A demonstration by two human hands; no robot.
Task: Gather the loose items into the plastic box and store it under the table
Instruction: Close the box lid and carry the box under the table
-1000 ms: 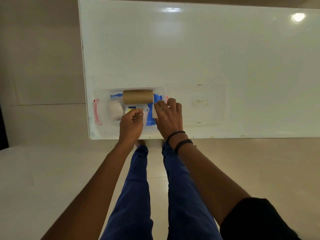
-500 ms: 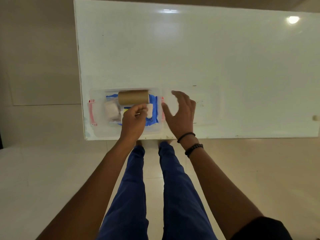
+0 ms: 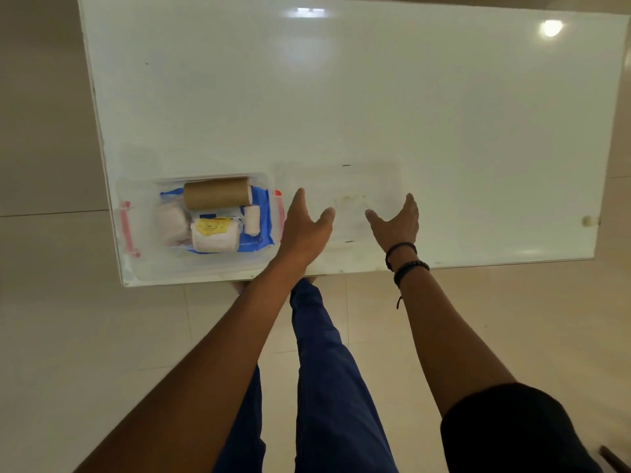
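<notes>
A clear plastic box (image 3: 143, 264) with pink latches sits at the near left corner of the white table (image 3: 341, 97). Inside lie a brown cardboard tube (image 3: 216, 193), a blue packet (image 3: 264, 230), a white pack with a yellow label (image 3: 214, 233), a small white roll (image 3: 252, 220) and a white bundle (image 3: 170, 223). A clear lid (image 3: 341, 186) lies flat on the table just right of the box. My left hand (image 3: 304, 230) and my right hand (image 3: 397, 221) hover open over the lid's near part, one at each side, holding nothing.
A small round off-white object (image 3: 588, 221) sits near the table's right edge. Pale floor tiles (image 3: 85, 336) surround the table. My legs in blue trousers (image 3: 327, 370) stand below the table's near edge.
My left hand left the box and moved right. My right hand moved farther right. Both now spread open over the clear lid.
</notes>
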